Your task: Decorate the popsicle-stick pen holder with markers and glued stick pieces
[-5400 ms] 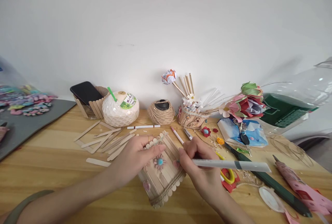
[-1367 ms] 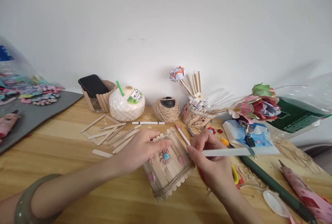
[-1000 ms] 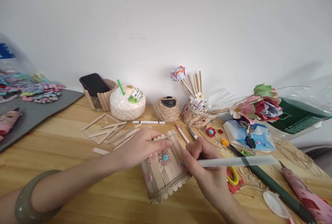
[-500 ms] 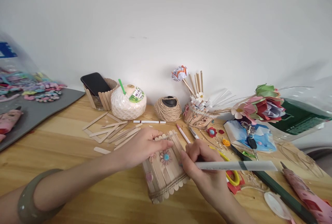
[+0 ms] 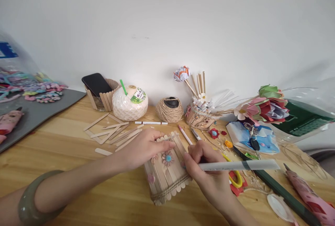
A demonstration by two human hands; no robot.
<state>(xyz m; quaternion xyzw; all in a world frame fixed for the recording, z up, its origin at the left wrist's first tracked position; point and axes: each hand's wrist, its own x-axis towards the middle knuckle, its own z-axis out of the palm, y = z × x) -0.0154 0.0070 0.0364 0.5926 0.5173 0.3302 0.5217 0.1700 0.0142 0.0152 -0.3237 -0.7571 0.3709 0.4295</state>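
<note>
Lying at the left, one grey mat [image 5: 66, 101] carries one pink tool [image 5: 10, 122] with a dark tip and a pile of pastel strands [image 5: 43, 90] too tangled to count. One bracelet [image 5: 29, 196] circles the left wrist. Farther off, one stick box [image 5: 106, 100] holds one black phone [image 5: 96, 84], and just right of it sits one white coconut [image 5: 129, 109] with one green straw [image 5: 123, 87]. Nearer on the wooden surface [image 5: 117, 198] lie about ten loose sticks [image 5: 110, 132], overlapping, so the exact number cannot be told.

The left hand [image 5: 146, 147] is clamped on one decorated stick piece [image 5: 167, 175], thumb on top, at the near middle. Beyond it are one ball of twine [image 5: 169, 111] and two slim pens: one white pen [image 5: 151, 123] lying crosswise and one pink-tipped pen [image 5: 185, 135]. The right hand [image 5: 209, 177], at the piece's right edge, has its fingers closed around a third, thicker pen [image 5: 240, 165], tip hidden. Farther back, one holder [image 5: 200, 118] carries one orange-and-white paper flower [image 5: 181, 74] and a few bare sticks. Rightward come one red flower [image 5: 214, 133], one yellow rose [image 5: 228, 143] and one blue-and-white packet [image 5: 268, 138]. Nearer are one round white lid [image 5: 278, 205] and a second pink tool [image 5: 305, 189].
</note>
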